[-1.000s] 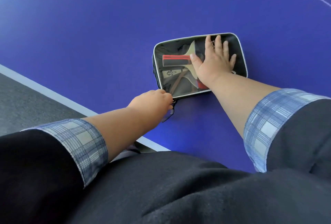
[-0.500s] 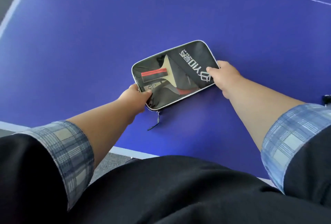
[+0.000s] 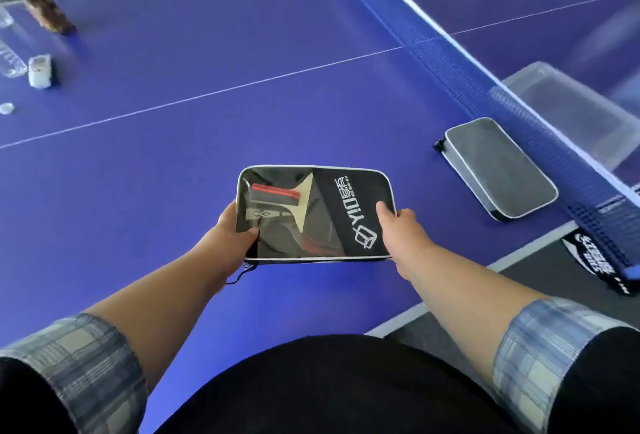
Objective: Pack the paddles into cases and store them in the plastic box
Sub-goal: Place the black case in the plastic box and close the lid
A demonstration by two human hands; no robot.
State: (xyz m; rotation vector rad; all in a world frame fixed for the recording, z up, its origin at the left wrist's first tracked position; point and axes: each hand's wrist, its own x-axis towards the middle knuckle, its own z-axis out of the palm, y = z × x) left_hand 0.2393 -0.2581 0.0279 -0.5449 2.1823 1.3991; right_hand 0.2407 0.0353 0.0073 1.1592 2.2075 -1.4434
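A black paddle case (image 3: 313, 213) with a clear window and white lettering is lifted above the blue table. A paddle with a red-striped handle shows through the window. My left hand (image 3: 235, 229) grips the case's left end, thumb on top. My right hand (image 3: 398, 225) grips its right end, thumb on the lettering. A second case (image 3: 498, 166), grey side up, lies flat on the table to the right, by the net. Behind the net stands a clear plastic box (image 3: 568, 111), seen only partly.
The blue net (image 3: 450, 62) runs diagonally across the table (image 3: 207, 52) between me and the box. At the far left stand a plastic bottle (image 3: 10, 55), a small white item (image 3: 40, 69) and a brown object (image 3: 45, 7). The table's near edge is at lower right.
The zipped case left the table: first my right hand pressed flat on it while my left was at the zip, then both hands took its ends and lifted it. The view swung up and right.
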